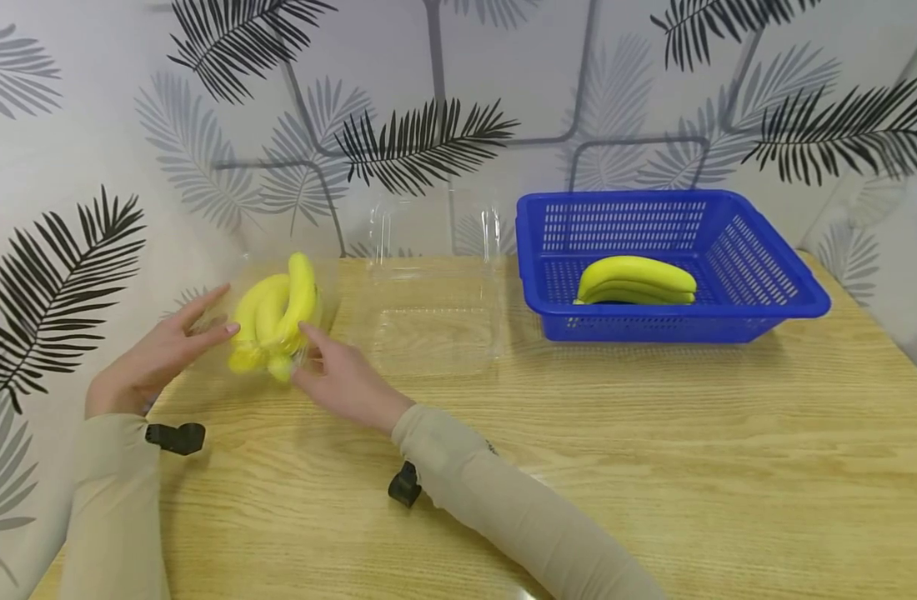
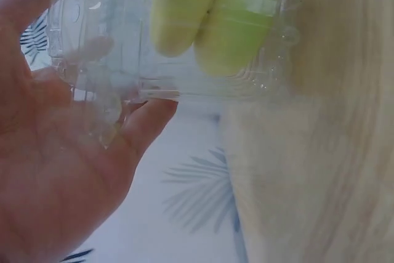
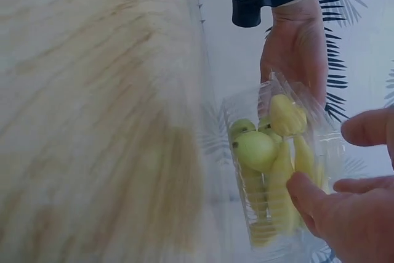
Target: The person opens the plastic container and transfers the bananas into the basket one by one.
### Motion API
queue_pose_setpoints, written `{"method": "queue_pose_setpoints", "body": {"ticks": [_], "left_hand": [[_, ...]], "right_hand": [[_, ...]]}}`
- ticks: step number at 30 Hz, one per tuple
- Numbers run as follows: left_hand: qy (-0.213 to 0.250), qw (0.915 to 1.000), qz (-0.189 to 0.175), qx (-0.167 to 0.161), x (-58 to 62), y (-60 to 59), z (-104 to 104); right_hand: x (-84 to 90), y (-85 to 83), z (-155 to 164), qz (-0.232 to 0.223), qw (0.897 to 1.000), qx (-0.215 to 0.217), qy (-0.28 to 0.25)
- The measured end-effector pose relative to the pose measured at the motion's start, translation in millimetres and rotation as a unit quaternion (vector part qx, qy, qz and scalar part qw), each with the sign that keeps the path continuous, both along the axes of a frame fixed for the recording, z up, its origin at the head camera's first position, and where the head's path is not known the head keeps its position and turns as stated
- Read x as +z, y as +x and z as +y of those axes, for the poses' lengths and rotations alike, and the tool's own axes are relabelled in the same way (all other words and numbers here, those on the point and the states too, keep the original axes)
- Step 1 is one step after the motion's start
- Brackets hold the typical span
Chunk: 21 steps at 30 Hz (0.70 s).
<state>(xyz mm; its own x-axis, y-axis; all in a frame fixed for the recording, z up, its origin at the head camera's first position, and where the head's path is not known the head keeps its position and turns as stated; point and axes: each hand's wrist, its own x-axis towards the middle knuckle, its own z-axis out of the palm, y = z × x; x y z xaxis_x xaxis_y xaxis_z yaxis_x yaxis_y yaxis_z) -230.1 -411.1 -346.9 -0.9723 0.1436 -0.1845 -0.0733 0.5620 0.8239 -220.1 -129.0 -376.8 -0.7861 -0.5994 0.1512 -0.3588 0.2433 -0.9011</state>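
Left hand (image 2: pixel 55 170) fills the lower left — palm open, fingers straight, touching the clear plastic container (image 2: pixel 123 60). Inside it, blurred rounded ends of yellow-green bananas (image 2: pixel 212 20). Wooden tabletop (image 2: pixel 320 170) at right; leaf-patterned wall (image 2: pixel 191 195) shows below the container.
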Motion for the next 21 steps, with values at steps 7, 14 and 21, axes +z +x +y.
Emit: {"method": "queue_pose_setpoints", "body": {"ticks": [7,14,21], "left_hand": [[0.032,0.9992,0.021,-0.011,21.1,0.9,18],[0.023,0.9993,0.025,-0.017,43.4,9.2,57],[0.057,0.9976,0.037,-0.008,54.2,15.1,96]], "right_hand": [[14.6,-3.9,10,-0.020,0.994,-0.070,-0.080],[31.3,-10.1,30,-0.025,0.988,-0.098,-0.121],[48.6,-15.7,60,-0.019,0.985,-0.135,-0.105]]}}
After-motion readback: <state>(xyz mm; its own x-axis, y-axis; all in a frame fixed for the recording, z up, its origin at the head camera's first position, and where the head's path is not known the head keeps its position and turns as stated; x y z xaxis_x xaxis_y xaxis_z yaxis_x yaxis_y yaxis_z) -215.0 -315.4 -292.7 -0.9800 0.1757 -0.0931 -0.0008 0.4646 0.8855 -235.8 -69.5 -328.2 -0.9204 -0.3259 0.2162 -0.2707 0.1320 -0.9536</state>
